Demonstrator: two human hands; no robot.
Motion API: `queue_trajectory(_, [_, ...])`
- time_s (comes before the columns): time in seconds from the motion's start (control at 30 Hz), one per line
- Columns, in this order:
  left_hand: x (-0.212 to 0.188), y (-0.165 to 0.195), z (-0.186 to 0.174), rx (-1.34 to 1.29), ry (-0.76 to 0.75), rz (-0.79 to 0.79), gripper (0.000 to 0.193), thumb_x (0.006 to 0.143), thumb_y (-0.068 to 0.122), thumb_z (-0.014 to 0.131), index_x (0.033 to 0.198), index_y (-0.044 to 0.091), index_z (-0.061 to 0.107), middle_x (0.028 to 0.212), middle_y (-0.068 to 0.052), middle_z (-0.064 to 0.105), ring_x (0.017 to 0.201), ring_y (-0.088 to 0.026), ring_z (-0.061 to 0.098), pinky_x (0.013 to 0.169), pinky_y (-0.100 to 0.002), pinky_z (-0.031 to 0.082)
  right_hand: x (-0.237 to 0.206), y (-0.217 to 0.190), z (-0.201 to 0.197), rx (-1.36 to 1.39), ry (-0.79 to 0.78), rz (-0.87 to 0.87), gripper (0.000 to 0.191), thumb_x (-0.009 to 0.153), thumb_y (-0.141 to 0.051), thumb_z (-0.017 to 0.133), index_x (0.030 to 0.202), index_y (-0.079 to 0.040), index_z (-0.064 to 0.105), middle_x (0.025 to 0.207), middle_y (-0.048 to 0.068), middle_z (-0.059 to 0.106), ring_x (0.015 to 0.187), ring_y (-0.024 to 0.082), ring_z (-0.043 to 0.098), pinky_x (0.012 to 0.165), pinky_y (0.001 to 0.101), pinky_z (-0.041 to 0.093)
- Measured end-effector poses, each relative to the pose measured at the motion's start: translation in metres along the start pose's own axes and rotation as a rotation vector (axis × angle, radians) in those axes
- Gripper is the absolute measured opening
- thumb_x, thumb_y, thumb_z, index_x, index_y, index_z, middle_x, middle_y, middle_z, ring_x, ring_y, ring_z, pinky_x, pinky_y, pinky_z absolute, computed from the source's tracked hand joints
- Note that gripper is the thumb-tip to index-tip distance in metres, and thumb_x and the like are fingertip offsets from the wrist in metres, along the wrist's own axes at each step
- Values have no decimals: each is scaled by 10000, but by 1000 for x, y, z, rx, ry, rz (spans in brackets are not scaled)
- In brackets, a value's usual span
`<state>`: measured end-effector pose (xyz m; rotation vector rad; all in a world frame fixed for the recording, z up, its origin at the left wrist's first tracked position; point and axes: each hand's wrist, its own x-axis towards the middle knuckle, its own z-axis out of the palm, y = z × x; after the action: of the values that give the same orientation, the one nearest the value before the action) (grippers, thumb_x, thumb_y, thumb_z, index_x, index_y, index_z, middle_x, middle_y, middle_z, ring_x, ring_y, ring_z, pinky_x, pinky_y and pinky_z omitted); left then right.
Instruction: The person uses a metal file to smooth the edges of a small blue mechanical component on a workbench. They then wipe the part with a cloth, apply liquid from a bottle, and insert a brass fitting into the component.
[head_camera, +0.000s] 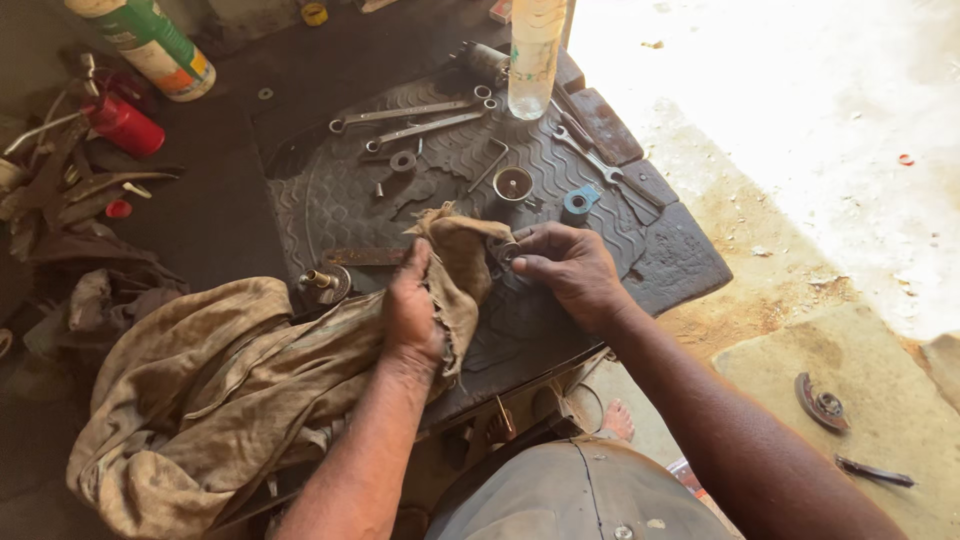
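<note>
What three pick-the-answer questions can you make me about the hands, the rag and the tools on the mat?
1. Where does the clear plastic bottle stand?
A. far edge of the black rubber mat
B. on the sand
C. on the rag

2. What colour is the small plastic ring near the right hand?
A. red
B. blue
C. yellow

3. What is the left hand doing?
A. hanging free
B. gripping a spanner
C. clutching the dirty tan cloth rag

Answers: A, it rises at the mat's far edge; B, the ring is blue; C, its fingers bunch the cloth.
</note>
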<state>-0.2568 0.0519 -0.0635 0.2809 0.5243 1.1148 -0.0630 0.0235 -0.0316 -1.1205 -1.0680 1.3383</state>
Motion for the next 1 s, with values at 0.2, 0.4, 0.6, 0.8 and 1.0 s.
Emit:
queue_trajectory(0.2, [-3, -7, -11, 352, -140, 27, 279, 1025, 176, 598, 1223, -5, 675, 1092, -85, 733, 979, -180, 685, 889, -340, 561, 4, -7, -9, 306, -102, 136, 158, 909, -89, 734, 1051, -20, 731, 964, 76, 755, 865, 138, 719, 830, 286, 592])
queue_trajectory(0.4, [10, -12, 0, 783, -254, 269, 206, 940, 85, 697, 1145, 81, 676, 1033, -1, 735, 939, -108, 678, 860, -267, 561, 8, -6, -7, -32, -176, 55, 211, 940, -99, 728, 1121, 7, 733, 990, 48, 747, 896, 97, 682, 837, 262, 569])
queue_trajectory(0.6, [17, -9, 15, 1396, -108, 448, 225, 849, 211, 815, 964, 35, 735, 874, -95, 739, 796, -162, 691, 711, -298, 562, 9, 0, -8, -27, -203, 24, 266, 887, -45, 791, 1135, -4, 703, 1047, 62, 729, 960, 122, 684, 879, 284, 577])
queue_trajectory(0.8, [20, -1, 30, 1442, -139, 411, 326, 796, 329, 879, 968, 83, 752, 823, -41, 790, 749, -115, 762, 668, -290, 598, 12, -5, -10, 59, -183, 76, 534, 836, -56, 815, 1298, -49, 546, 1135, 126, 700, 1043, 182, 681, 897, 326, 586])
queue_trajectory(1.0, [30, 2, 24, 943, -320, 104, 191, 918, 140, 773, 1080, 46, 737, 970, -1, 750, 861, -73, 658, 755, -261, 562, 9, -6, -3, -42, 40, 65, 565, 826, -81, 804, 1323, -66, 535, 1127, 126, 723, 1026, 169, 695, 904, 305, 578])
